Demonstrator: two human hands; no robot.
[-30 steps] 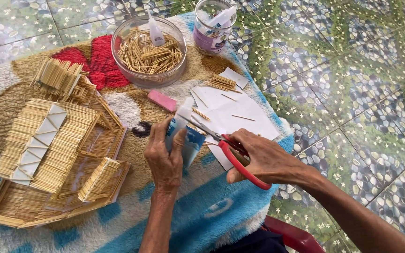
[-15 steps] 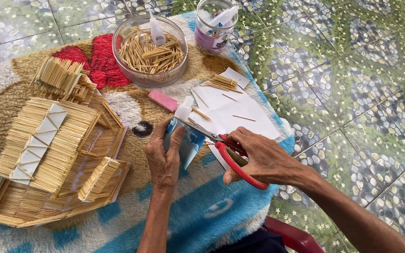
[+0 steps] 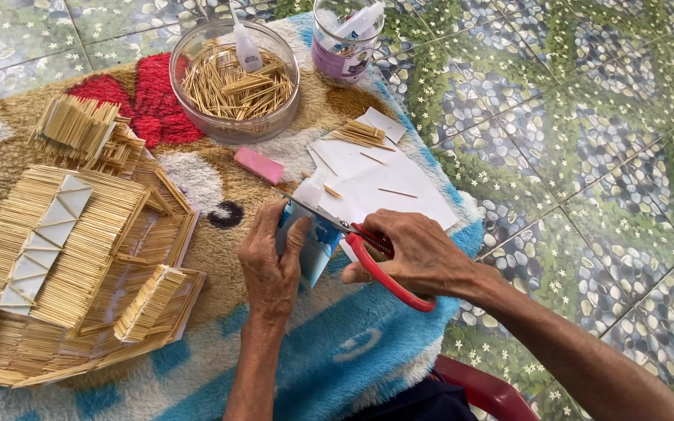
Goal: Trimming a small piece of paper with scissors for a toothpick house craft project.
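Red-handled scissors (image 3: 380, 261), blue-and-white card (image 3: 315, 243) beside them, pink eraser (image 3: 258, 165) above, green pebble-patterned floor (image 3: 587, 117) right of them, blue fleece blanket (image 3: 352, 343) below

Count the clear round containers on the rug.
2. A wide clear bowl full of toothpicks sits at the top centre, with a small glue bottle in it. A smaller clear jar stands just to its right. None seems hidden.

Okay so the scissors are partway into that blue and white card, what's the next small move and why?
Probably close the red-handled scissors a little further along the cut. Their blades lie across the top of the blue and white card, which the left hand pinches upright, while the right hand grips the handles. The card looks not yet cut through, though the blade tips are hard to make out.
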